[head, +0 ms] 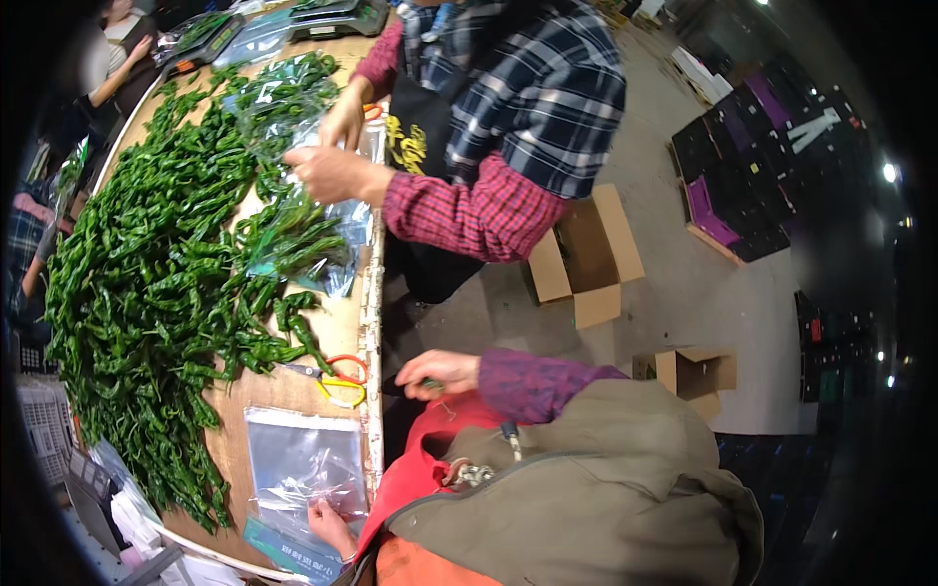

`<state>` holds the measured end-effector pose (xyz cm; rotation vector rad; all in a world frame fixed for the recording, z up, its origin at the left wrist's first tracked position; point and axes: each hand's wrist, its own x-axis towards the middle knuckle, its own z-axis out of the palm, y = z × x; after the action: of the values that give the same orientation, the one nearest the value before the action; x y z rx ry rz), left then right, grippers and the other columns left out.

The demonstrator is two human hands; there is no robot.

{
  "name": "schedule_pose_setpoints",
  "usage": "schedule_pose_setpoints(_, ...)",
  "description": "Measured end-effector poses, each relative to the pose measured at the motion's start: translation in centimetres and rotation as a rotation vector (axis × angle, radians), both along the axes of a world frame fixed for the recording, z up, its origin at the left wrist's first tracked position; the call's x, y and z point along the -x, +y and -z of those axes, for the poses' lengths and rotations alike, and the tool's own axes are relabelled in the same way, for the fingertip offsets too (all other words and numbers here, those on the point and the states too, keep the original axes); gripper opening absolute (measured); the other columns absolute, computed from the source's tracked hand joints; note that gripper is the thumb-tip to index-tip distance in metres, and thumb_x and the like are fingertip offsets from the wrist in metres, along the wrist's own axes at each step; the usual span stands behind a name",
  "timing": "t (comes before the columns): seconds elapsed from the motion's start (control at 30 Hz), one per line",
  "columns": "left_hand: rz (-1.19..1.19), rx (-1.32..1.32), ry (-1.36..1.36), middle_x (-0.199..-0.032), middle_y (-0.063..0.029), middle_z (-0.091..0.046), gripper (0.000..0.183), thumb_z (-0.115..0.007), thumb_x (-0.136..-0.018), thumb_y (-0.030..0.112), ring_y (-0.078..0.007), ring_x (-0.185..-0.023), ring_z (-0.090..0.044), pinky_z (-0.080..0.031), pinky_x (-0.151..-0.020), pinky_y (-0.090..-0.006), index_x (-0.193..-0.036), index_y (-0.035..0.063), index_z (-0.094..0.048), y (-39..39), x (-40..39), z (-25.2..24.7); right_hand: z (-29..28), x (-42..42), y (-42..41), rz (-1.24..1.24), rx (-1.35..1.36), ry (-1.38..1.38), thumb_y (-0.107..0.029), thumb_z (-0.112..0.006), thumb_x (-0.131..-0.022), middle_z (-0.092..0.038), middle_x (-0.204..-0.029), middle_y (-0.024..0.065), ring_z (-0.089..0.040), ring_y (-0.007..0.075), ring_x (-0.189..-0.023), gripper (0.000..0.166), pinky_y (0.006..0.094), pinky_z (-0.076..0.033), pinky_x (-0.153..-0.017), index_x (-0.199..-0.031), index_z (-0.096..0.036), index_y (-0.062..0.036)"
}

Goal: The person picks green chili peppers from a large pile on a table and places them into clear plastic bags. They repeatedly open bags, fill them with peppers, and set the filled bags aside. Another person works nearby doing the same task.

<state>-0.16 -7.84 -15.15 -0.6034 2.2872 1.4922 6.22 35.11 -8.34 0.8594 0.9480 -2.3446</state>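
Note:
My right hand (440,373) is off the table's edge, fingers curled around a small green thing (432,382) that looks like a pepper. My left hand (331,524) rests at the lower part of flat clear plastic bags (304,454); whether it pinches the film cannot be told. Scissors with red and yellow handles (341,382) lie just above the bags. A broad heap of long green peppers (154,293) covers much of the wooden table (234,406). Beneath the bags is a teal printed bag or sheet (282,546) bearing writing.
A co-worker in a plaid top (527,95) handles a clear bag of peppers (293,242) beside me. Scales (337,18) stand at the table's far end. Open cardboard boxes (586,249) are on the floor, with stacked black crates (740,161) beyond. Other people work across the table.

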Motion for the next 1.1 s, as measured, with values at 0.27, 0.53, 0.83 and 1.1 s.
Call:
schedule_pose_setpoints(0.27,-0.070,-0.179,0.038,-0.072,-0.0007,-0.055,0.011,-0.058,-0.088,0.003,-0.0094,-0.055,-0.055,-0.050,-0.049,-0.0256,-0.081,0.0062,-0.051,-0.1,0.9,-4.2,5.5,-25.6,17.6,1.267,-0.584,-0.245,-0.031,-0.045,-0.097,-0.063,-0.096,0.0145,-0.064,0.0216,-0.078,0.044,0.0351,-0.054,-0.071,-0.121,-0.045,0.0057)
schedule_pose_setpoints(0.53,-0.299,-0.230,0.266,-0.092,-0.0015,-0.061,0.021,-0.055,-0.091,0.003,-0.0078,-0.066,-0.055,-0.051,-0.063,-0.0234,-0.110,0.0002,-0.063,0.3,0.1,-10.6,-2.5,3.1,1.8,-0.086,-0.687,0.215,-0.016,-0.057,-0.093,-0.069,-0.092,0.0080,-0.066,0.0140,-0.073,0.022,0.0262,-0.054,-0.064,-0.106,-0.064,-0.0005)
schedule_pose_setpoints(0.83,-0.602,-0.103,0.540,-0.073,0.0032,-0.056,0.016,-0.048,-0.096,0.005,-0.0019,-0.056,-0.046,-0.036,-0.045,-0.0201,-0.103,-0.0003,-0.062,-2.8,-3.8,-12.9,1.7,20.6,-5.4,-0.451,-1.647,0.451,-0.035,-0.071,-0.075,-0.064,-0.083,0.0278,-0.064,0.0437,-0.078,0.056,0.0476,-0.052,-0.071,-0.105,-0.047,0.0058)
schedule_pose_setpoints(1.1,-0.722,-0.027,0.779,-0.094,-0.0047,-0.062,0.024,-0.048,-0.092,-0.004,-0.0140,-0.080,-0.060,-0.049,-0.073,-0.0240,-0.116,-0.0033,-0.053,0.1,-3.5,-18.2,-0.3,23.1,-9.0,-0.562,-1.173,0.818,-0.018,-0.067,-0.073,-0.063,-0.077,0.0119,-0.063,0.0266,-0.072,0.047,0.0360,-0.050,-0.067,-0.115,-0.055,0.0001)
